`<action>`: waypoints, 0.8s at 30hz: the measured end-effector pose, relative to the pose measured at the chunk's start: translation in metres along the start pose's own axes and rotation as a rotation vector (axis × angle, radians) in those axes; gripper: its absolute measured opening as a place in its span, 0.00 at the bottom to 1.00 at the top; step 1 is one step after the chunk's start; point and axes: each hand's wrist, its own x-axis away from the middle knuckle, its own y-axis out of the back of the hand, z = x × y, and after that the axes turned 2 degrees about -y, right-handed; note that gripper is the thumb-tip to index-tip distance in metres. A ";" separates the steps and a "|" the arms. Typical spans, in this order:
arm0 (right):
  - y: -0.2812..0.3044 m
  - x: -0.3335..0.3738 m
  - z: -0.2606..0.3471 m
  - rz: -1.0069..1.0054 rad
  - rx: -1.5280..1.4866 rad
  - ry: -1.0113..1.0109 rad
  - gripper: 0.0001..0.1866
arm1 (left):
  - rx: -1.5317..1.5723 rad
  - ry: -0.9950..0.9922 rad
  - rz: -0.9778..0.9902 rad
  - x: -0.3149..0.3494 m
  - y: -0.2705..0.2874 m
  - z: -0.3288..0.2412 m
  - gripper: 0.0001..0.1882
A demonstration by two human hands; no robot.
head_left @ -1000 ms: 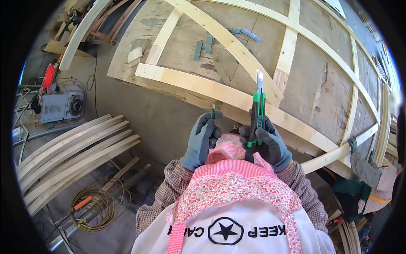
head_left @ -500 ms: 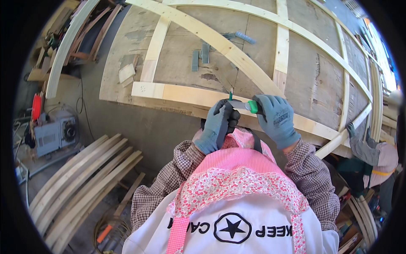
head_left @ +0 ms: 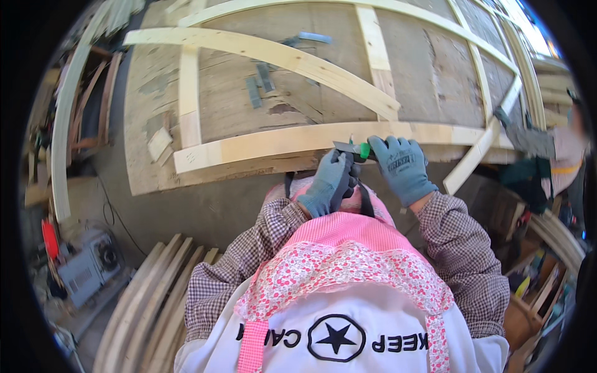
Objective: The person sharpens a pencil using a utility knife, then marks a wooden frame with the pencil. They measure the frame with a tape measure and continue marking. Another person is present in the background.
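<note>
My right hand (head_left: 403,168), in a blue-grey work glove, is closed round the handle of a knife with a green collar (head_left: 364,150). The knife's flat grey blade (head_left: 343,147) points left, across the top of my left hand. My left hand (head_left: 331,180), gloved in blue and black, is closed with its thumb up near the blade. Out of its grip a thin green pencil (head_left: 351,139) sticks up, mostly hidden by the fingers and blade. Both hands are at the near edge of a pale wooden frame (head_left: 267,140).
The frame lies on a worn plywood table (head_left: 140,168). A loose curved board (head_left: 298,62) crosses it, near strips of grey staples (head_left: 264,77). Curved boards (head_left: 146,298) are stacked at lower left, by a grey machine (head_left: 90,264). A co-worker's gloved arm (head_left: 525,137) reaches in at right.
The view has shifted, so the frame and table appear further left. My knife and pencil stay together, with less of the pencil showing. At right, the co-worker's short board has swung to a steeper angle.
</note>
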 end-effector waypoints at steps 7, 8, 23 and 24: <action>-0.104 0.142 0.018 0.303 -0.157 -0.625 0.10 | -0.312 0.441 0.163 -0.015 -0.004 0.097 0.16; -0.127 0.173 0.007 0.394 -0.215 -0.870 0.08 | -0.494 0.372 0.390 -0.001 -0.001 0.106 0.16; -0.113 0.246 0.107 0.216 -0.384 -0.832 0.13 | -0.598 0.884 0.180 0.013 -0.022 0.147 0.12; -0.132 0.251 0.104 0.381 -0.321 -0.981 0.10 | -0.644 0.849 0.214 0.019 -0.025 0.149 0.13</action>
